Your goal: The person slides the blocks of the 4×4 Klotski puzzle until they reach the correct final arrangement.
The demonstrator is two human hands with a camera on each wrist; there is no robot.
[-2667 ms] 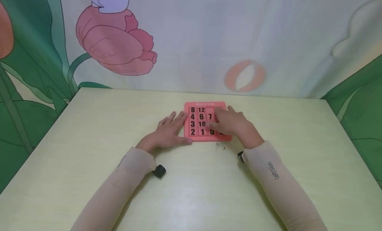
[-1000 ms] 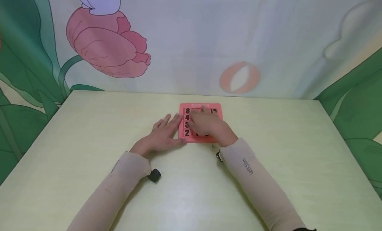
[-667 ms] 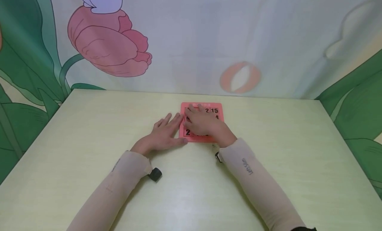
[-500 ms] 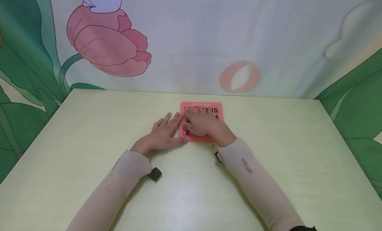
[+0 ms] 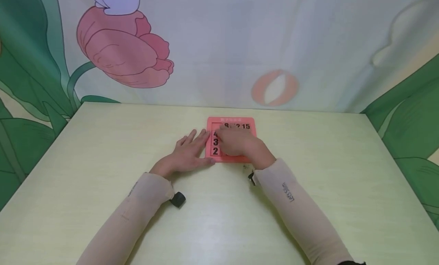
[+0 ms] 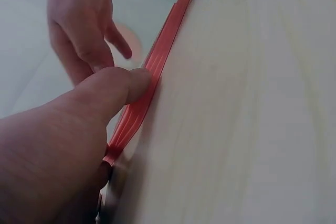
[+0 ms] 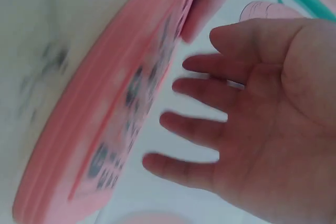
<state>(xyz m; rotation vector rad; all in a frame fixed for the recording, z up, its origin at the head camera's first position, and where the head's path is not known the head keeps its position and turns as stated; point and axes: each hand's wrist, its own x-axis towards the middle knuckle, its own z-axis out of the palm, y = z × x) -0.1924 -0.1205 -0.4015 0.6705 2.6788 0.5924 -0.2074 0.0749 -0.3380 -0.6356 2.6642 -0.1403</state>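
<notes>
A pink sliding number puzzle (image 5: pixel 208 150) lies flat near the table's far side. My left hand (image 5: pixel 186 154) rests at its left edge, fingers spread and straight, thumb against the front-left corner; the left wrist view shows that thumb (image 6: pixel 137 83) on the side wall. Over the tiles hovers my right hand (image 5: pixel 236 141), its fingers loosely extended. In the right wrist view the fingertips (image 7: pixel 170 121) point at the tiled face. A gap shows at the top-left cell, with the 8 tile (image 5: pixel 226 125) right of it and the 15 tile (image 5: pixel 245 126) in the top-right corner. Several middle tiles are hidden beneath the right hand.
The pale table (image 5: pixel 212 219) has a small dark mark (image 5: pixel 247 166) just in front of the puzzle. Behind stands a cloth backdrop (image 5: pixel 219 48) printed with flowers and leaves. A black device (image 5: pixel 178 200) sits on the left wrist.
The 8 and 12 tiles have each slid one cell right, moving the top-row gap from the third cell to the far left. My right hand has shifted left; my left hand stays at the edge.
</notes>
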